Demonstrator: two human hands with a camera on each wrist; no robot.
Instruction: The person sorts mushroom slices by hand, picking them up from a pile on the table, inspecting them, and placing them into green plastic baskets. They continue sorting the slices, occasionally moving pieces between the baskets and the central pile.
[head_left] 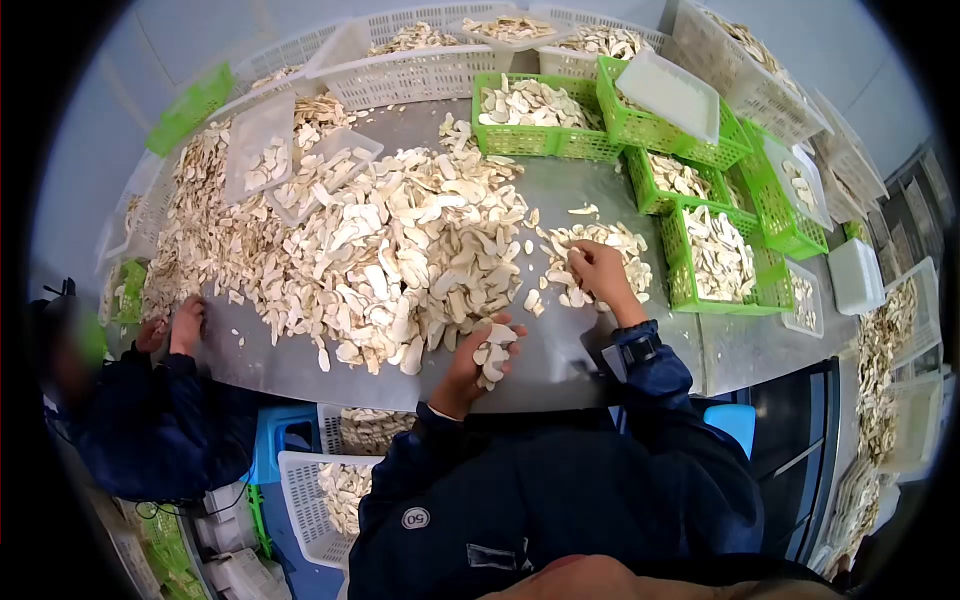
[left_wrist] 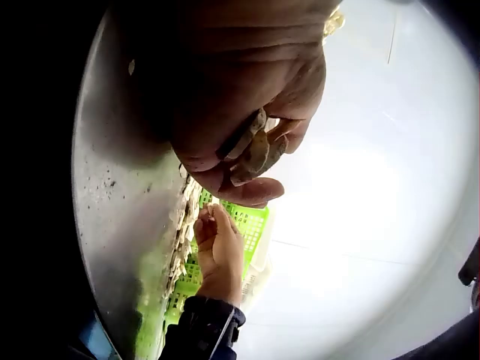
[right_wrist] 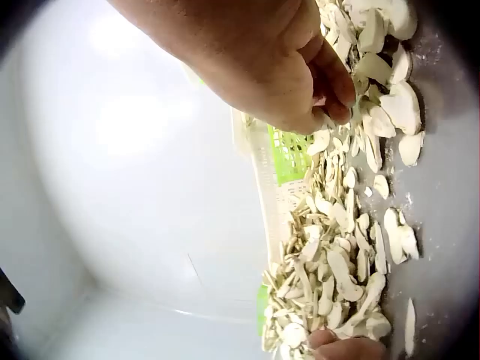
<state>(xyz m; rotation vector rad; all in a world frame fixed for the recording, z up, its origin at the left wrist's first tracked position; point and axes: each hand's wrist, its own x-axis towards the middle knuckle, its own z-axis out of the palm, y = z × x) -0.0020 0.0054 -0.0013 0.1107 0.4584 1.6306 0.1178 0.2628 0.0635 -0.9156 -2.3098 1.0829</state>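
Note:
My left hand [head_left: 478,362] holds several pale mushroom slices [head_left: 494,352] in its curled fingers, palm up, near the table's front edge. The left wrist view shows slices [left_wrist: 257,152] lying between palm and fingers. My right hand [head_left: 600,272] is over a small spread of mushroom slices [head_left: 625,250]. In the right wrist view its thumb and fingertips come together low over the slices [right_wrist: 400,106], pinching at a pale piece mostly hidden by the fingers. Left of it rises a large heap of mushroom slices [head_left: 370,240].
Green baskets [head_left: 545,143] and a filled green basket [head_left: 717,255] stand at the right and back. White crates [head_left: 420,75] line the rear. Clear trays [head_left: 258,150] rest on the heap. Another person's hands [head_left: 186,325] are at the table's left edge. A white crate [head_left: 305,510] sits below.

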